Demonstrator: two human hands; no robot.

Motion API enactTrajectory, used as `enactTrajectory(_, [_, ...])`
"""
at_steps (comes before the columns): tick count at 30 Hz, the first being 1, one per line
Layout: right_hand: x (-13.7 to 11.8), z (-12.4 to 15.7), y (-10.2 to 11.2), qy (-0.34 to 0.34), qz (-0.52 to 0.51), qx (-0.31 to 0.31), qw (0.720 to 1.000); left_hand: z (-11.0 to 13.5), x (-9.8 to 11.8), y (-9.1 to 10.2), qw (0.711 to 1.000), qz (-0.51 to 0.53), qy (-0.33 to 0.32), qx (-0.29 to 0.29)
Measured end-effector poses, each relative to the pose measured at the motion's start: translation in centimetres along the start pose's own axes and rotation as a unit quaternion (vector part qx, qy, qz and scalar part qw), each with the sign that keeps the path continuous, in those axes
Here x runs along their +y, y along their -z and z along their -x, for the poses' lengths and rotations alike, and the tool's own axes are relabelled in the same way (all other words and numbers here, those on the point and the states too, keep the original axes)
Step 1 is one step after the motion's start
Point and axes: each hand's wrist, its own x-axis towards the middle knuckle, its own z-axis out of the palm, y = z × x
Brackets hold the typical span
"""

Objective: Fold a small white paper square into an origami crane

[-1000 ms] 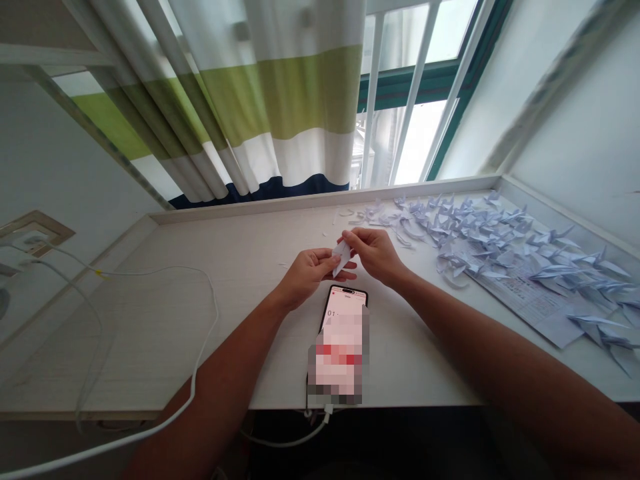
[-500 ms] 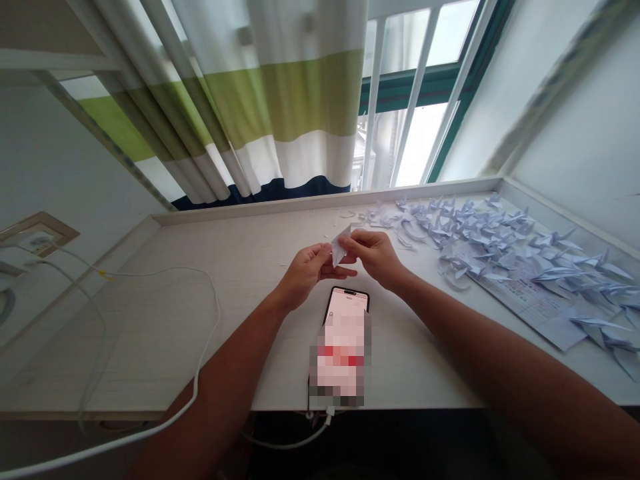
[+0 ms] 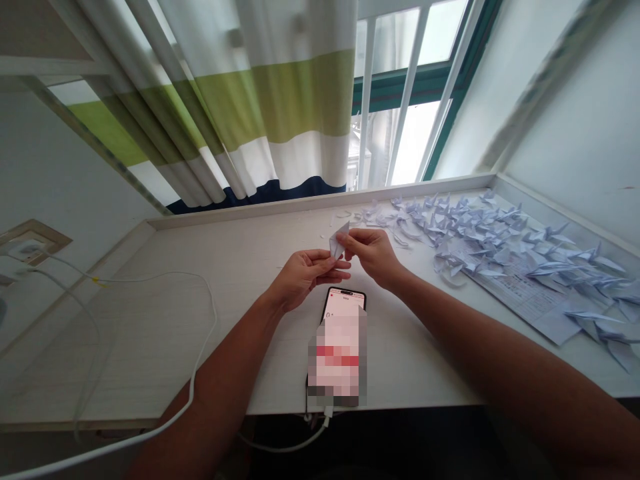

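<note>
A small folded white paper piece (image 3: pixel 339 243) is pinched between both hands above the middle of a pale wooden desk (image 3: pixel 165 320). My left hand (image 3: pixel 300 275) holds its lower edge with thumb and fingers. From the right, my right hand (image 3: pixel 373 253) grips its upper corner. The paper points up and slightly to the right. A phone (image 3: pixel 339 347) lies flat on the desk just below the hands, its screen lit.
Several folded paper cranes (image 3: pixel 500 250) are spread over a printed sheet (image 3: pixel 530 300) at the right of the desk. A white cable (image 3: pixel 200 347) loops across the left side and plugs into the phone. A striped curtain (image 3: pixel 260 107) and window bars stand behind.
The paper piece has turned from pointing down-left to pointing up between the fingers. Both hands have risen slightly and stayed over the phone.
</note>
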Motion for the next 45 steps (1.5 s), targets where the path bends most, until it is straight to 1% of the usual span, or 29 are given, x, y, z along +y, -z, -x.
enactTrajectory(2, [-0.1, 0.1, -0.1, 0.003, -0.008, -0.004, 1.0, 0.0, 0.0, 0.1, 1.0, -0.011, 0.006, -0.001])
enactTrajectory(5, [-0.2, 0.1, -0.1, 0.006, -0.011, -0.01, 1.0, -0.1, 0.0, 0.3, 0.999, -0.033, -0.002, 0.002])
enactTrajectory(10, [-0.2, 0.1, -0.2, 0.007, 0.011, -0.027, 1.0, -0.2, 0.0, 0.3, 0.998, -0.062, -0.018, 0.024])
enactTrajectory(13, [-0.2, 0.2, -0.2, 0.002, -0.014, -0.04, 0.999, -0.2, -0.1, 0.1, 0.995, -0.086, -0.041, 0.018])
enactTrajectory(15, [-0.2, 0.2, -0.2, 0.004, -0.02, -0.038, 0.999, -0.2, -0.1, 0.0, 0.992, -0.108, -0.065, 0.021])
enactTrajectory(17, [-0.2, 0.1, -0.1, 0.011, -0.007, -0.026, 1.0, -0.3, -0.3, 0.0, 0.984, -0.145, -0.097, 0.042])
enactTrajectory(19, [-0.2, 0.0, 0.0, 0.007, 0.003, -0.026, 1.0, -0.3, -0.4, 0.1, 0.968, -0.198, -0.138, 0.071])
enactTrajectory(22, [-0.1, 0.0, 0.0, -0.009, -0.035, -0.065, 0.997, -0.5, -0.5, 0.3, 0.943, -0.249, -0.188, 0.118])
enactTrajectory(24, [-0.1, 0.1, -0.2, 0.005, -0.059, -0.072, 0.996, -0.7, -0.5, 0.4, 0.94, -0.231, -0.188, 0.165])
enactTrajectory(26, [-0.3, 0.3, -0.3, 0.028, -0.041, -0.051, 0.997, -0.9, -0.5, 0.6, 0.944, -0.176, -0.175, 0.216])
enactTrajectory(27, [-0.4, 0.5, -0.4, 0.035, -0.027, -0.043, 0.998, -1.1, -0.4, 0.7, 0.949, -0.142, -0.168, 0.227])
enactTrajectory(28, [-0.5, 0.6, -0.5, 0.037, -0.018, -0.043, 0.998, -1.2, -0.4, 0.7, 0.955, -0.107, -0.163, 0.223])
enactTrajectory(30, [-0.6, 0.8, -0.7, 0.036, -0.01, -0.057, 0.998, -1.3, -0.4, 0.6, 0.97, -0.052, -0.158, 0.178])
enactTrajectory(32, [-0.5, 0.9, -0.9, 0.033, -0.005, -0.069, 0.997, -1.3, -0.4, 0.4, 0.977, -0.023, -0.162, 0.135])
enactTrajectory(34, [-0.2, 0.9, -1.0, 0.022, -0.009, -0.064, 0.998, -1.3, -0.4, 0.2, 0.976, -0.016, -0.167, 0.138])
enactTrajectory(36, [-0.1, 1.0, -1.1, 0.004, -0.012, -0.054, 0.998, -1.2, -0.5, 0.1, 0.973, -0.022, -0.163, 0.161])
enactTrajectory(38, [0.0, 1.1, -1.1, 0.001, 0.028, -0.04, 0.999, -1.2, -0.6, 0.1, 0.971, -0.046, -0.158, 0.172])
enactTrajectory(42, [0.0, 1.1, -0.8, 0.052, 0.165, -0.023, 0.985, -1.1, -0.7, 0.3, 0.974, -0.079, -0.147, 0.151])
enactTrajectory(45, [0.1, 1.0, -0.6, 0.089, 0.207, -0.025, 0.974, -0.9, -0.5, 0.2, 0.978, -0.063, -0.127, 0.152])
